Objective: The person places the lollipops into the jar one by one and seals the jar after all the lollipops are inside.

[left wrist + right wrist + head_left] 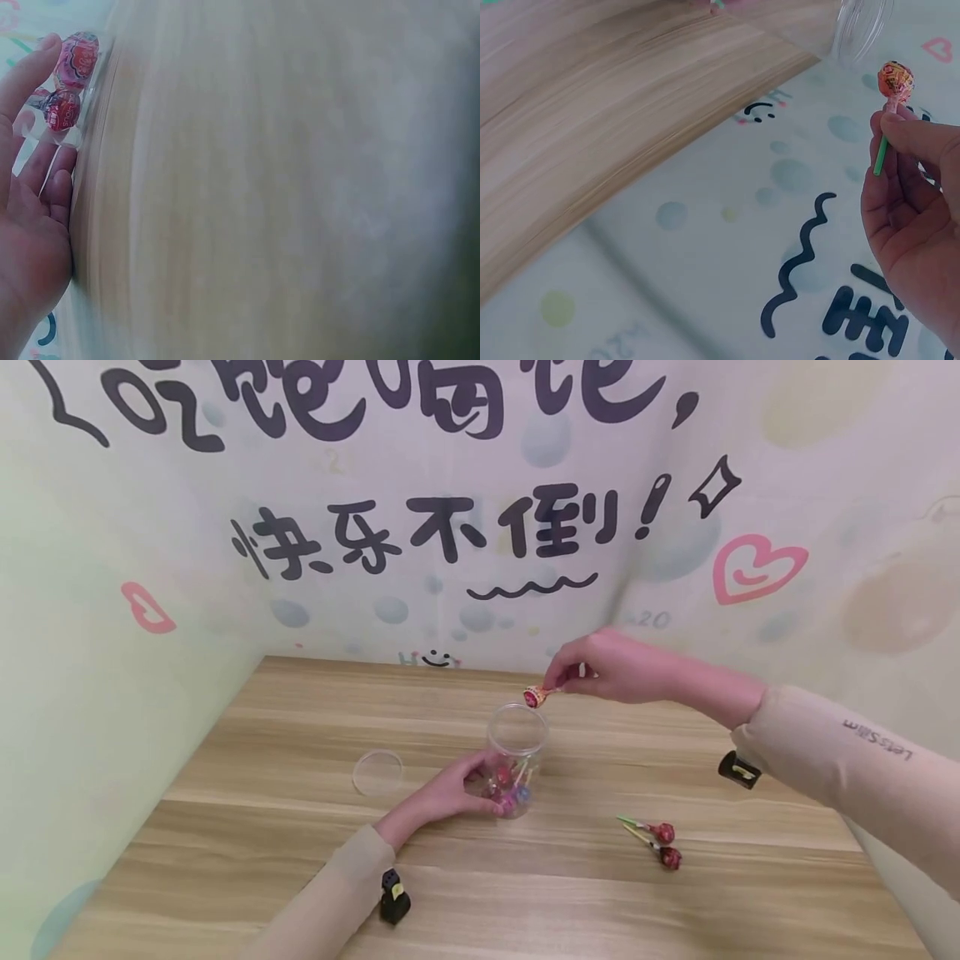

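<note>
A clear plastic jar (542, 758) stands upright on the table, its mouth uncovered. Several wrapped lollipops (510, 795) lie at its bottom, and two red wrappers show through the wall in the left wrist view. My left hand (448, 789) grips the jar's left side low down, thumb and fingers around it. My right hand (613, 667) pinches a lollipop (535, 697) by its green stick, near the candy. The orange and red wrapped head hangs just above the far right part of the jar's rim; the right wrist view shows thumb and fingers on the stick (880, 156).
To the right of the jar, two lollipops with dark red wrappers (671, 858) lie on the wooden table (525, 910). A round clear lid (378, 773) lies flat to the jar's left. Behind the table's far edge rises a printed wall covering (360, 618).
</note>
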### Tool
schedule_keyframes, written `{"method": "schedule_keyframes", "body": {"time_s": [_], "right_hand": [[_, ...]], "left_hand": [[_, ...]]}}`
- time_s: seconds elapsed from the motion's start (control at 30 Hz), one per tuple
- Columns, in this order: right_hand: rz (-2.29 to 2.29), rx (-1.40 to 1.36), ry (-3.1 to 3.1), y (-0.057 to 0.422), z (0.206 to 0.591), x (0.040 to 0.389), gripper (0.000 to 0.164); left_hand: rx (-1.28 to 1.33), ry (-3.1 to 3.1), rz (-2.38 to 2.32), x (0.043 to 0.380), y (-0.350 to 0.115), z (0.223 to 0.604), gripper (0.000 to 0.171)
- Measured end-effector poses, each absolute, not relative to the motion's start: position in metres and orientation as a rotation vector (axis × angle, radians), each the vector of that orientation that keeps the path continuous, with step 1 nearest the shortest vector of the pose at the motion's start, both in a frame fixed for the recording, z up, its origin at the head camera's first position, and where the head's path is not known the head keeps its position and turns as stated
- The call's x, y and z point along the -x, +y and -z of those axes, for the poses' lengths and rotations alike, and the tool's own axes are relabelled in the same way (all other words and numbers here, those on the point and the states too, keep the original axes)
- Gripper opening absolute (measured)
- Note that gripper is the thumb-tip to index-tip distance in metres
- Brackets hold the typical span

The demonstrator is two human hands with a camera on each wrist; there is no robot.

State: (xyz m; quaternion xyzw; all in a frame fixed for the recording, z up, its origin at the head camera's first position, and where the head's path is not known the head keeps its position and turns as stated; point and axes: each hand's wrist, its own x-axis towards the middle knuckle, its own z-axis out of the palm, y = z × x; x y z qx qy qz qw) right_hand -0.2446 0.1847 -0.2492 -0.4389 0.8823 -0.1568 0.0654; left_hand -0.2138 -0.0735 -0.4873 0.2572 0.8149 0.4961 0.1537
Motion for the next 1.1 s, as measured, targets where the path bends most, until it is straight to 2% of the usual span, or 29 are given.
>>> {"method": "schedule_keyframes", "body": {"time_s": [0.63,1.1], "right_hand": [[0.419,1.459,2.464,0.148,0.262,0.238,0.015],[0.392,1.435,2.422,0.141,0.265,0.236,0.017]], "left_hand": [[-0.767,2.300,-1.462,0.213,-0.074,0.487,0.068],[-0.769,2.286,-1.462,0.215,-0.074,0.486,0.068]]}}
